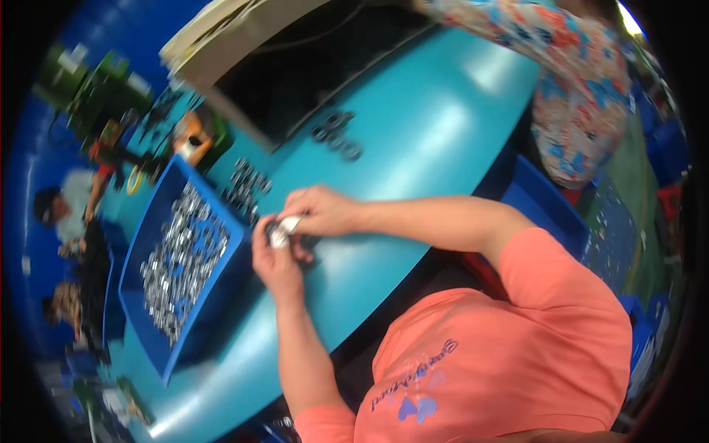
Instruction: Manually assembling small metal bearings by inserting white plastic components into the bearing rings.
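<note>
My left hand (279, 272) and my right hand (323, 210) meet over the teal table, just right of the blue bin. Both are closed, with thumbs and fingertips pinched together around a small dark ring-like part (271, 227), mostly hidden by the fingers. White patches cover the thumb tips, looking like finger covers; blur hides their exact form. Beside the hands lies a loose cluster of dark and shiny metal rings (247, 184). A smaller group of dark rings (336, 136) rests farther back on the table.
A tilted blue bin (240, 247) full of shiny metal pieces stands to the left on the teal table (413, 125). Behind is a large pale-framed dark panel (295, 74). A person in a floral top (580, 88) is at the far right; other people sit at far left.
</note>
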Available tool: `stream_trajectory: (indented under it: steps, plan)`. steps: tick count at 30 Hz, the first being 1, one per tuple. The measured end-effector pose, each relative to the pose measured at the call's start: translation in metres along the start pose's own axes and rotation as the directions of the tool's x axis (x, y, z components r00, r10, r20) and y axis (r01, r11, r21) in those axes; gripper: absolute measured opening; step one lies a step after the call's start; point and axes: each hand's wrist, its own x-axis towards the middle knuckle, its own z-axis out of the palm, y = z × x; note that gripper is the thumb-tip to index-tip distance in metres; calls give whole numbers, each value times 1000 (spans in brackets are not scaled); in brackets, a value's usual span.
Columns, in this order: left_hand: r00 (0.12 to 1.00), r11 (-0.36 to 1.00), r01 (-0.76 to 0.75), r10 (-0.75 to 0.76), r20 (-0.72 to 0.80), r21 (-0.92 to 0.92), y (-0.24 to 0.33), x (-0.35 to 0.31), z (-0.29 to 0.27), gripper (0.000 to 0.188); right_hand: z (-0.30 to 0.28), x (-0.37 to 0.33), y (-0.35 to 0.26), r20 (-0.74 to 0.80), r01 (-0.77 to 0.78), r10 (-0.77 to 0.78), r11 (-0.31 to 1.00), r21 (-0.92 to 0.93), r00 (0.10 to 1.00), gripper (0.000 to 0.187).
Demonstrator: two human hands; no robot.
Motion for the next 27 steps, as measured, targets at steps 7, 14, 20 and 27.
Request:
stream_trajectory:
  steps: [7,14,20,27]
  plan:
    - [997,986,6,8,-78,167,2,-1,9,24,6,-6,3,-116,112,-149,953,-280,982,17]
    - [998,991,59,-61,9,120,4,2,11,33,-4,2,5,-80,-120,116,991,-53,990,22]
    - [996,984,83,-84,-5,157,1,9,14,39,-13,2,2,-61,-262,271,956,134,961,24]
    - [992,906,-11,63,-109,424,-17,18,-9,38,4,7,17,-138,-24,15,998,-64,990,22]
